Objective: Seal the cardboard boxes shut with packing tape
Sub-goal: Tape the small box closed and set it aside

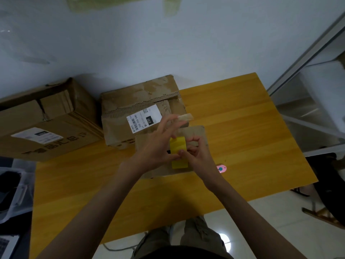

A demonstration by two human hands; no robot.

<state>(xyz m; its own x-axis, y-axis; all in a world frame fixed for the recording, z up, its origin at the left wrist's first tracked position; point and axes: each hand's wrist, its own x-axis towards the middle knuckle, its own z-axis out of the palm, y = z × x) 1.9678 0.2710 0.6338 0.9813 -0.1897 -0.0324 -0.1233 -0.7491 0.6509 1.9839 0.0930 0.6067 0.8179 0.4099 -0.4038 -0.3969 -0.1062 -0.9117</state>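
A small flat brown cardboard box [194,135] lies on the yellow wooden table [242,128], near the person, directly under both hands. A yellow strip of packing tape [178,152] runs near-to-far across its top, between the two hands. The box is worn, its surface scuffed and its near edge creased.

The left hand [158,146] hovers over the left part of the box with fingers spread; its raised fingertips touch a clear, pale loose piece of tape [185,116] that sticks out to the right above the box. The right hand [197,154] has its fingers curled and pressed together, pinching the right edge of the yellow strip.

Just beyond stands a torn brown cardboard box with a white shipping label [143,118], and farther left a larger brown carton [46,118]. A small pink object [221,168] lies on the table right of the right wrist.
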